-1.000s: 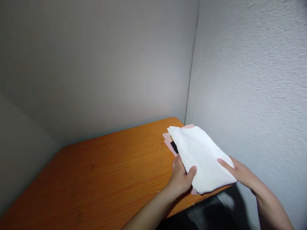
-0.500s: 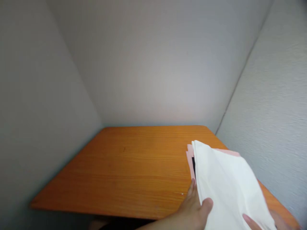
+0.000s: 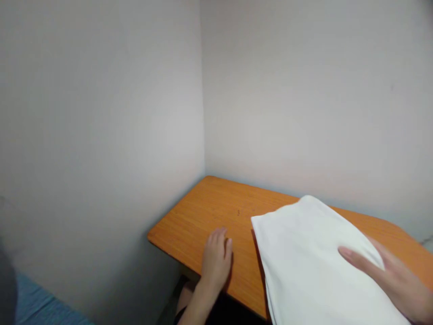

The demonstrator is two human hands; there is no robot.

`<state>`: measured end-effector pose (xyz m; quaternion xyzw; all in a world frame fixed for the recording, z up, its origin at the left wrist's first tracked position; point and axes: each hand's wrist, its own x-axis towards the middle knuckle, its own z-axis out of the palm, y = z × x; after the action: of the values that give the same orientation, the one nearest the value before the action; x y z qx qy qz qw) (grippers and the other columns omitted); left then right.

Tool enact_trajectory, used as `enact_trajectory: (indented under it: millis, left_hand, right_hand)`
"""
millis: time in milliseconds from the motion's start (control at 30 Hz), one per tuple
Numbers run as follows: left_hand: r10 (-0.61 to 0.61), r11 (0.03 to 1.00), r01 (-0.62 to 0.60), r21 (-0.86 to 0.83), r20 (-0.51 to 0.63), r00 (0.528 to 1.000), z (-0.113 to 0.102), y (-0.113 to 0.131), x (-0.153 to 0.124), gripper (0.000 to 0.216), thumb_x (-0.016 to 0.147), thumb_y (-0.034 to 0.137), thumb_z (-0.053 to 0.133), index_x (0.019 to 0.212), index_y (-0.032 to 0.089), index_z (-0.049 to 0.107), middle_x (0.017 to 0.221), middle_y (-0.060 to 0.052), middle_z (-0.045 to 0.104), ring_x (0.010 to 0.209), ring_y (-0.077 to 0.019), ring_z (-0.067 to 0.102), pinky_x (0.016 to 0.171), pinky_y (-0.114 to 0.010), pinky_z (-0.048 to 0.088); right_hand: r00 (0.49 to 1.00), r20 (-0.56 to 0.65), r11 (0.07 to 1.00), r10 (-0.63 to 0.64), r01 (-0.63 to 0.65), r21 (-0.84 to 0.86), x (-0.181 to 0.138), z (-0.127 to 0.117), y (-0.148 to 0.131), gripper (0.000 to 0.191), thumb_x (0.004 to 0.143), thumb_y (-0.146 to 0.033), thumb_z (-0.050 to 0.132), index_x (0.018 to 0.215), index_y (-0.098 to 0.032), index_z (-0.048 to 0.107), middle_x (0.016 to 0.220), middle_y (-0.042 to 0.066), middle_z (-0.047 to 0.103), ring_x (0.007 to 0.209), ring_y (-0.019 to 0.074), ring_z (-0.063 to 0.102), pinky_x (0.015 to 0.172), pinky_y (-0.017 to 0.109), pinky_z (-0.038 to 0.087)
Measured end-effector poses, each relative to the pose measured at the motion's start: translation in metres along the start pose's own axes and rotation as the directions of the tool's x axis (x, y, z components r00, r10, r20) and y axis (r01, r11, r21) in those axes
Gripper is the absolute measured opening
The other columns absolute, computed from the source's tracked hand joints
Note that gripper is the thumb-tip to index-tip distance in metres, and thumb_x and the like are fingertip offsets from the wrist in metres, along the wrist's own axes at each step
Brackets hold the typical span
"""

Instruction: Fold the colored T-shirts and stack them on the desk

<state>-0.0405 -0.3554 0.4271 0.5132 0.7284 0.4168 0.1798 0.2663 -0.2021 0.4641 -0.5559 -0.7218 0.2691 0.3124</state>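
Head view shows us our two bare hands over an orange wooden table (image 3: 209, 203) set into a corner of pale grey walls (image 3: 101, 113). Our left hand (image 3: 216, 262) lies palm down on the bare tabletop near the front edge, its fingers straight and close together, released and gripping nothing. It sits just beside the white folded cloth (image 3: 304, 253) but apart from it, with a strip of wood showing between them.

Our right hand (image 3: 389, 275) rests flat on top of the cloth toward its right side, fingers stretched out and pointing left, pressing on the fabric rather than closing around it. We see no pinch or curl in those fingers.

The cloth lies on the right part of the table, its near end reaching past the front edge and out of the bottom of the picture. Its far corner points toward the back wall. At lower left, beyond the table, a patch of blue surface (image 3: 40, 307) shows below the wall.
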Motion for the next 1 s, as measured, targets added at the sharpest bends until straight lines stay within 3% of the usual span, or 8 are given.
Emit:
enact_trajectory:
  millis: [67, 167, 267, 400, 567, 667, 833, 1000]
  left_hand:
    - [-0.061, 0.988, 0.082, 0.127, -0.163, 0.985, -0.027, -0.027, 0.015, 0.045, 0.097, 0.05, 0.042, 0.13, 0.022, 0.057, 0.136, -0.011, 0.055, 0.125, -0.0267, 0.051, 0.111, -0.049, 0.035]
    - [-0.096, 0.979, 0.136, 0.154, -0.243, 0.965, -0.051, -0.057, 0.022, 0.045, 0.094, 0.048, 0.053, 0.13, 0.021, 0.054, 0.138, -0.012, 0.052, 0.125, -0.0276, 0.05, 0.108, -0.053, 0.036]
    - [-0.104, 0.95, 0.188, 0.25, -0.316, 0.943, -0.057, -0.08, 0.02, 0.041, 0.095, 0.038, 0.047, 0.13, 0.019, 0.057, 0.14, -0.014, 0.053, 0.133, -0.0305, 0.043, 0.114, -0.052, 0.03]
    - [-0.089, 0.818, 0.272, 0.507, -0.356, 0.93, -0.053, -0.099, 0.02, 0.048, 0.092, 0.029, 0.039, 0.134, 0.011, 0.055, 0.148, -0.015, 0.045, 0.141, -0.0323, 0.034, 0.118, -0.053, 0.023]
    - [-0.133, 0.782, 0.3, 0.547, -0.324, 0.937, -0.054, -0.102, 0.022, 0.05, 0.09, 0.03, 0.041, 0.136, 0.013, 0.054, 0.151, -0.014, 0.041, 0.141, -0.0318, 0.034, 0.117, -0.052, 0.024]
    - [-0.122, 0.8, 0.287, 0.526, -0.326, 0.938, -0.056, -0.102, 0.022, 0.05, 0.091, 0.032, 0.041, 0.135, 0.014, 0.055, 0.151, -0.012, 0.041, 0.141, -0.0303, 0.034, 0.119, -0.05, 0.023]
    - [-0.13, 0.791, 0.285, 0.542, -0.306, 0.943, -0.055, -0.106, 0.024, 0.051, 0.09, 0.031, 0.041, 0.135, 0.013, 0.055, 0.15, -0.014, 0.042, 0.14, -0.0315, 0.035, 0.117, -0.051, 0.024]
    - [-0.085, 0.798, 0.282, 0.533, -0.364, 0.928, -0.053, -0.11, 0.026, 0.048, 0.09, 0.033, 0.042, 0.132, 0.016, 0.058, 0.148, -0.011, 0.046, 0.139, -0.0282, 0.037, 0.117, -0.048, 0.024]
  right_hand:
    - [0.995, 0.101, 0.971, -0.016, -0.009, 0.238, 0.018, -0.001, -0.059, 0.048, 0.069, -0.071, 0.061, 0.107, -0.041, 0.06, 0.092, 0.008, 0.07, 0.079, 0.0342, 0.069, 0.059, 0.041, 0.058]
    - [0.916, 0.082, 0.911, -0.392, 0.374, 0.173, 0.061, 0.007, -0.157, 0.047, 0.076, -0.066, 0.063, 0.105, -0.029, 0.058, 0.089, 0.005, 0.066, 0.075, 0.0273, 0.063, 0.063, 0.036, 0.053]
    - [0.691, -0.087, 0.695, -0.717, 0.719, -0.021, 0.111, 0.028, -0.238, 0.039, 0.083, -0.059, 0.059, 0.092, -0.022, 0.054, 0.081, 0.002, 0.056, 0.074, 0.0199, 0.053, 0.069, 0.03, 0.045]
    - [0.461, -0.213, 0.506, -0.861, 0.815, -0.281, 0.168, 0.082, -0.298, 0.033, 0.088, -0.051, 0.053, 0.092, -0.019, 0.051, 0.095, 0.008, 0.055, 0.091, 0.0235, 0.05, 0.086, 0.033, 0.039]
    - [0.588, 0.168, 0.478, -0.791, 0.766, -0.43, 0.19, 0.176, -0.295, 0.032, 0.09, -0.042, 0.054, 0.101, -0.013, 0.057, 0.116, 0.019, 0.054, 0.106, 0.03, 0.05, 0.09, 0.036, 0.037]
    - [0.564, 0.424, 0.447, -0.709, 0.824, -0.349, 0.181, 0.217, -0.265, 0.021, 0.09, -0.035, 0.056, 0.088, -0.015, 0.063, 0.097, 0.011, 0.062, 0.089, 0.0225, 0.058, 0.076, 0.028, 0.039]
    - [0.592, 0.506, 0.507, -0.628, 0.804, -0.312, 0.182, 0.239, -0.225, 0.016, 0.088, -0.031, 0.058, 0.086, -0.017, 0.066, 0.091, 0.007, 0.068, 0.084, 0.0195, 0.061, 0.068, 0.025, 0.037]
    - [0.74, 0.444, 0.654, -0.505, 0.664, -0.364, 0.218, 0.247, -0.209, 0.026, 0.091, -0.036, 0.055, 0.081, -0.015, 0.066, 0.082, 0.01, 0.068, 0.078, 0.0203, 0.062, 0.063, 0.025, 0.035]
